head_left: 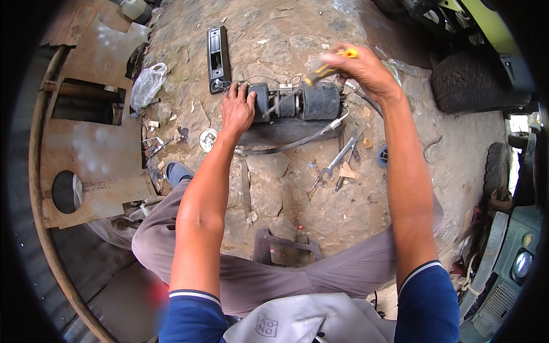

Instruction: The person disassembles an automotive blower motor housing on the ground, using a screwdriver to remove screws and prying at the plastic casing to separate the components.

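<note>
On the ground in front of me lies a blower unit point(322, 103) with a black drum at each end and a motor section between. My left hand point(237, 110) lies against its left end, fingers stretched and a little apart. My right hand point(363, 71) is closed round a screwdriver point(321, 74) with a yellow and dark handle, above the right drum. The screwdriver is blurred; its shaft slants down left toward the motor section. A black hose point(297, 144) with a metal end fitting curves along the unit's near side.
A long black panel point(217, 57) lies beyond my left hand. Nearer are a round tin point(208, 139), a wrench point(339, 155) and other small tools. A rusty metal sheet point(94, 171) stands left; a tyre point(472, 82) and vehicle parts are at right. A plastic bag point(148, 86) lies left.
</note>
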### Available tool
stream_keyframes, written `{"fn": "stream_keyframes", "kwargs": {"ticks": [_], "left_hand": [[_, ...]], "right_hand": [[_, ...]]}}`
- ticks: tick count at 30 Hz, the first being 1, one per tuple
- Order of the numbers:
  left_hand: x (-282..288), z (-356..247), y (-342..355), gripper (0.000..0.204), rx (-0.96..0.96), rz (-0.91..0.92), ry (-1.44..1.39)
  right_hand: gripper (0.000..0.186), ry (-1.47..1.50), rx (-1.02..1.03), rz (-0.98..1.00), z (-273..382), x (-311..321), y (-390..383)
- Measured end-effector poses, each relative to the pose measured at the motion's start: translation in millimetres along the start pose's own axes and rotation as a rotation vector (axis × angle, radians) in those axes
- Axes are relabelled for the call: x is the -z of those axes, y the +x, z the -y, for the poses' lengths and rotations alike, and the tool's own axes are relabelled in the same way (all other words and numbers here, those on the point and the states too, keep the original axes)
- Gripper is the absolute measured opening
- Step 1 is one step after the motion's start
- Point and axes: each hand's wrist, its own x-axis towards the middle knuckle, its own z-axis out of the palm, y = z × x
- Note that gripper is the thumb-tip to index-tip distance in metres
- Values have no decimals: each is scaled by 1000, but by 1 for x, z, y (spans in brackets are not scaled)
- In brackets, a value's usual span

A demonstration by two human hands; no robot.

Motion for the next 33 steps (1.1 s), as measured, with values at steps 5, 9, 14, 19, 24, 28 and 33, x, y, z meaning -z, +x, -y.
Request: {"fn": "stream_keyframes", "kwargs": {"ticks": [5,9,14,19,24,28,33], "left_hand": [[-1,-8,-2,49,-12,11,136],[1,2,-8,50,10,23,233],[3,-6,-10,44,-71,-83,318],[8,-49,-43,14,-79,-221,-44],[-59,-50,-96,24,258,-84,-250],[-84,-54,-87,25,241,-132,-181],[-101,-63,-82,19,331,-129,-66]], "right_hand": [[37,602,-114,-200,-74,1,-6],[55,-709,-169,-188,-119,-51,25],[68,-742,-366,-91,-139,-67,24],[66,-743,-316,-105,-150,-62,20],[65,-728,-332,-96,-138,-63,17],[65,-746,-288,-116,-146,-64,11],[66,-762,-267,-128,-147,-66,4]]}}
